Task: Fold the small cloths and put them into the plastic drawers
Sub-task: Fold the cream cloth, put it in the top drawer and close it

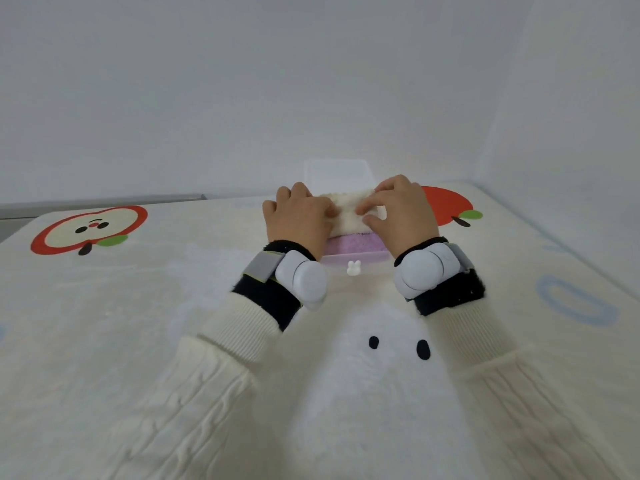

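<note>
A pale play mat point(173, 289) printed with apples fills the view, and a fluffy white rug point(363, 393) with two black eyes lies on its near middle. Towards the mat's far edge, right of centre, stands the clear plastic drawer unit point(337, 173), faint against the wall. One drawer point(332, 260) is pulled out from it towards the person. In the front of that drawer a folded purple cloth point(353, 243) lies flat, so that part of the job looks done. Just behind it, overlapping its far edge, is a folded cream cloth point(349, 211), which both hands are settling into place. The left hand point(298, 218) has its fingers curled over the cloth's left end and grips it. The right hand point(403, 213) pinches the right end, fingers laid on top and thumb at the near edge. Each wrist carries a dark band with a white device point(301, 277). A small white bunny knob point(353, 267) sits on the drawer's front wall, untouched. By my reading the cream cloth is folded and nearly seated. What is left is to let go of it and push the drawer in. No loose cloth shows on the mat, but its near corners are hidden by the sleeves, so I cannot tell whether more remain.
</note>
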Action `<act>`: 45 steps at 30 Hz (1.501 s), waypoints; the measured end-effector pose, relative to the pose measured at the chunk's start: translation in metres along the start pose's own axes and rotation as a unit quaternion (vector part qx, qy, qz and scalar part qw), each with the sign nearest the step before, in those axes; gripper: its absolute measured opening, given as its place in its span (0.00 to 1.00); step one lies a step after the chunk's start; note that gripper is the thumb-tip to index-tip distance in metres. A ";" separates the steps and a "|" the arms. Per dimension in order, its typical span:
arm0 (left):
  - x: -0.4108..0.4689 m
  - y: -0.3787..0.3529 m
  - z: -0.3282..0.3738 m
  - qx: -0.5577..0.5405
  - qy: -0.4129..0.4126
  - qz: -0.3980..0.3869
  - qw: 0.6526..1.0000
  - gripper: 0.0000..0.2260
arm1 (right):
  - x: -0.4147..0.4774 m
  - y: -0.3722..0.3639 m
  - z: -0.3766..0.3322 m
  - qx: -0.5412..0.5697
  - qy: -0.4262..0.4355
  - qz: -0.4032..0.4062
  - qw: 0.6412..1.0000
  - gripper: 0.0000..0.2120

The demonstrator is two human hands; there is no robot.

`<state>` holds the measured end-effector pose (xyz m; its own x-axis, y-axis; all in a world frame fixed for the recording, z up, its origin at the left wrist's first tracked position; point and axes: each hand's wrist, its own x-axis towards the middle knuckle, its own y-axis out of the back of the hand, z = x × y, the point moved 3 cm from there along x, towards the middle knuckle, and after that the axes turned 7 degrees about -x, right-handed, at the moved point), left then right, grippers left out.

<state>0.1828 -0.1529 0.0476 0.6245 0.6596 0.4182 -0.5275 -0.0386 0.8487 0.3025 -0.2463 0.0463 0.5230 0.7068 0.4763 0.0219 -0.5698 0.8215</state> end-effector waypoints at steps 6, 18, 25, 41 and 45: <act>0.001 -0.001 0.000 0.035 0.016 -0.010 0.999 0.13 | 0.001 0.002 0.004 -0.006 -0.071 -0.033 0.997 0.09; 0.006 -0.001 -0.009 0.031 0.090 -0.156 0.983 0.15 | 0.012 -0.013 0.008 0.054 -0.107 -0.101 0.988 0.13; -0.010 0.009 -0.008 -0.097 0.077 -0.141 0.982 0.16 | 0.004 -0.005 0.008 0.074 -0.084 -0.135 0.985 0.13; -0.020 0.028 -0.014 -0.197 0.051 -0.157 0.966 0.39 | -0.013 0.010 0.015 0.176 -0.170 -0.066 0.967 0.22; -0.009 0.021 -0.015 -0.214 0.083 -0.093 0.969 0.39 | -0.010 0.002 0.010 0.212 -0.150 -0.037 0.965 0.26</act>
<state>0.1577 -0.1487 0.0566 0.6488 0.7387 0.1826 -0.6277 0.3840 0.6772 0.3059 -0.2588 0.0400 0.7288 0.6349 0.2564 0.3815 -0.6875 0.6179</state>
